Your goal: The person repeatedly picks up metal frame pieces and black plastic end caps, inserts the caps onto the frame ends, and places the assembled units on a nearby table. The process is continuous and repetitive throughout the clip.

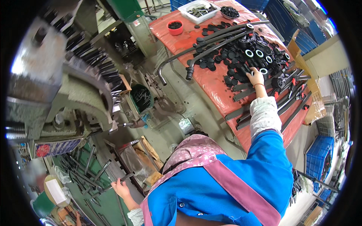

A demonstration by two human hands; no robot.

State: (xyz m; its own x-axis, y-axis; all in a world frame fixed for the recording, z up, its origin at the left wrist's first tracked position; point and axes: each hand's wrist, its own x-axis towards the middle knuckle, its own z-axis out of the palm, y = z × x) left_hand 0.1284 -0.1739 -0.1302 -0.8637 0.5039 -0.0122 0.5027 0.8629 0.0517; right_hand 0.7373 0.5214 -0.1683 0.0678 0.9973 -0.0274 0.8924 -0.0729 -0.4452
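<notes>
My left hand point(121, 189) is low at the left, its fingers closed round a short dark metal tube point(128, 176). Far over on the right, my right hand point(256, 77) reaches onto a red-covered table point(211, 84). Its fingers are bent together among black plastic parts, and what they pinch is too small to make out. Flat black discs point(233, 56) lie heaped beside that hand. Just beyond it are black round pieces with white rings point(259, 53). Dark flat bars point(245, 96) lie by my right wrist.
Two long bent tubes point(211, 45) lie across the table, their ends overhanging its left edge. A red cup point(175, 28) and a white tub point(199, 18) stand at the back. A large press-like machine point(85, 86) fills the left. Loose tubes point(81, 171) lie on a green surface below it.
</notes>
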